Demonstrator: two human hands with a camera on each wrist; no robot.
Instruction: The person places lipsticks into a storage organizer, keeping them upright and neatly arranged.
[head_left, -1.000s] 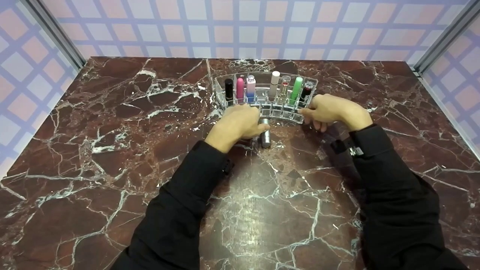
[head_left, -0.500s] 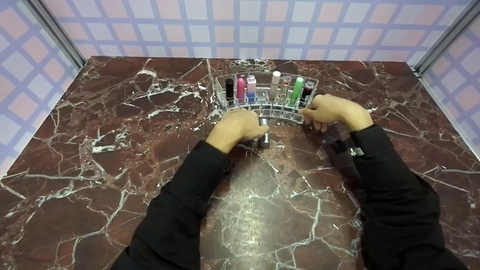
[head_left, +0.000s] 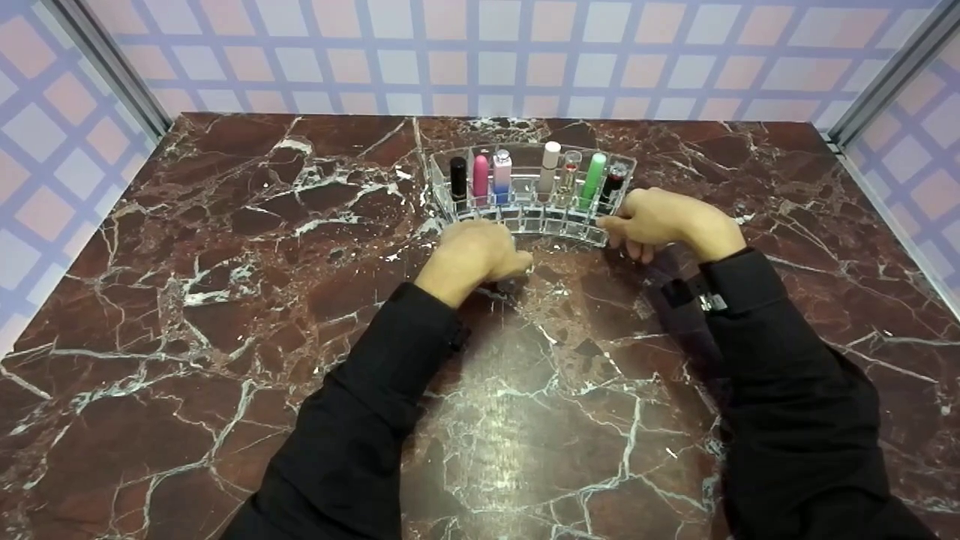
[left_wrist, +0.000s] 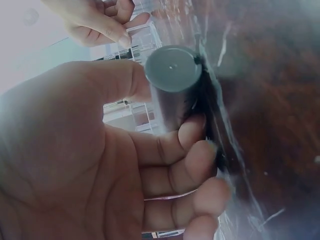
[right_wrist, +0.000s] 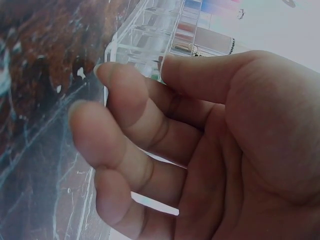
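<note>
My left hand [head_left: 480, 255] is low over the table in front of a clear, curved lipstick holder [head_left: 534, 219]. In the left wrist view its thumb and index finger pinch a silver-grey lipstick tube [left_wrist: 172, 75], its flat round end towards the camera. The head view shows almost nothing of that tube behind the hand. At the holder's front right corner, my right hand [head_left: 664, 217] grips the clear wall between thumb and index finger. Its other fingers [right_wrist: 95, 135] are bent loosely beside the holder in the right wrist view.
Upright in the holder's back row stand several cosmetic tubes: a black one [head_left: 457, 178], a pink one [head_left: 481, 177], a pink-and-blue one [head_left: 502, 178], a white-capped one [head_left: 550, 169] and a green one [head_left: 595, 180] among them. Checked walls [head_left: 495, 60] bound the marbled table [head_left: 225, 300].
The silver-grey tube, lying beside my left thumb on the table before, has come into that hand's pinch and behind it. The hand has shifted slightly towards me. My right hand stays put.
</note>
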